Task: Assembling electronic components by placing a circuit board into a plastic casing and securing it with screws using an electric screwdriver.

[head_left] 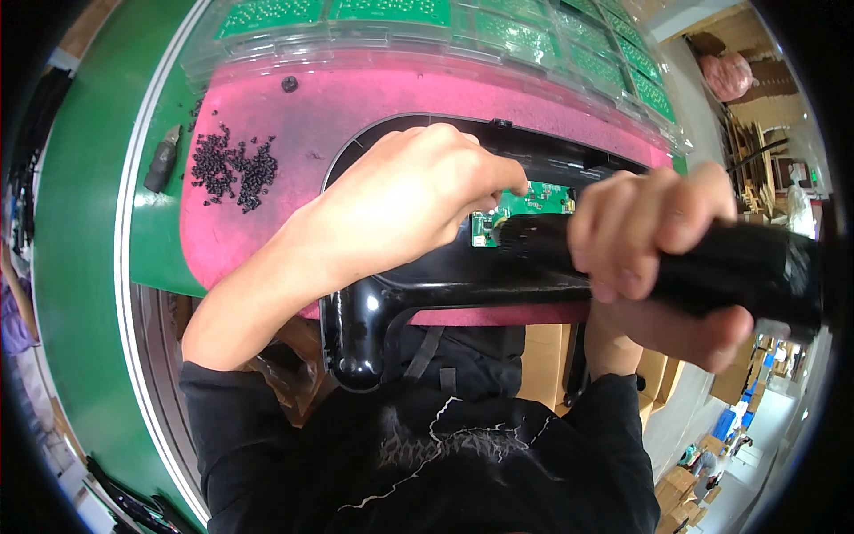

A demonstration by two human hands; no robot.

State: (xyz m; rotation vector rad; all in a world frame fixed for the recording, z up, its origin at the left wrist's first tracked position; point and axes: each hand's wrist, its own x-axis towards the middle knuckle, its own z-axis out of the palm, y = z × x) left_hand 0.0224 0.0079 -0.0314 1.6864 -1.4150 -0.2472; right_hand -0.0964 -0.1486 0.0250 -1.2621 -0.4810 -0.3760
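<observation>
A glossy black plastic housing (525, 276) lies on the pink mat in front of me, with a green circuit board (544, 196) inside it. My right hand (654, 227) wraps round a thick black electric screwdriver (756, 271), held nearly level and blurred by motion. Its narrower end points left, over the lower part of the board. My left hand (422, 191) reaches across the housing, fingers bent together at the board's left side close to the screwdriver's end. Whatever those fingertips pinch is hidden.
Small black screws (233, 169) lie heaped on the pink mat (294, 116), left of the housing. Beside them on the green table (98, 178) is a dark stubby tool (163, 162). Clear trays (294, 49) of green boards stand behind. Cardboard boxes (544, 360) sit below the table edge.
</observation>
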